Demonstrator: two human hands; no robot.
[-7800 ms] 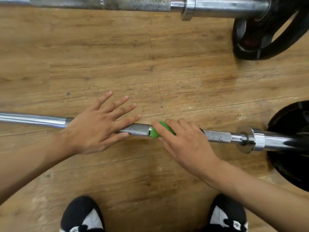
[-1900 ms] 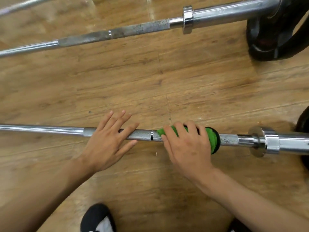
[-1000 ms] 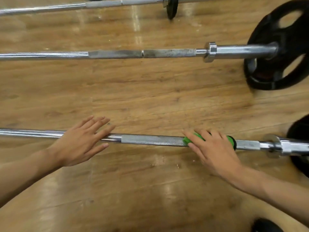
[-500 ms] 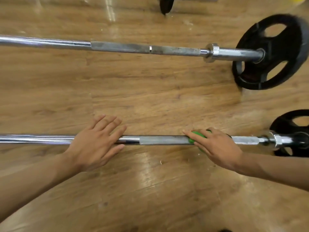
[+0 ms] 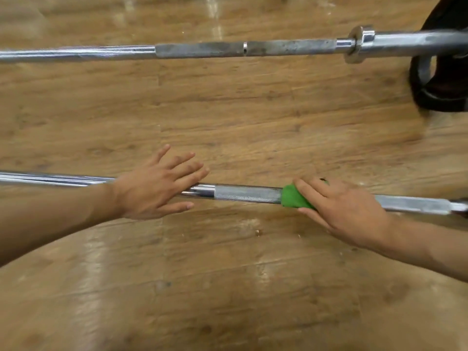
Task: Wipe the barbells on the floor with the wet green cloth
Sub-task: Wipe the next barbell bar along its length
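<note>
Resting spread left hand [image 5: 154, 188] flat on smooth chrome of long round steel barbell [image 5: 248, 194]; gripping crumpled green cloth [image 5: 292, 197] round shaft with right hand [image 5: 347, 209], beside matte knurled stretch.

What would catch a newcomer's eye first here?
The green cloth, gripped round the near barbell by the right hand, stands out at centre right. The left hand rests flat on the same bar further left; a second barbell with a black plate lies beyond.

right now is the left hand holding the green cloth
No, the right hand grips the green cloth on the near barbell; the left hand lies flat.
</note>
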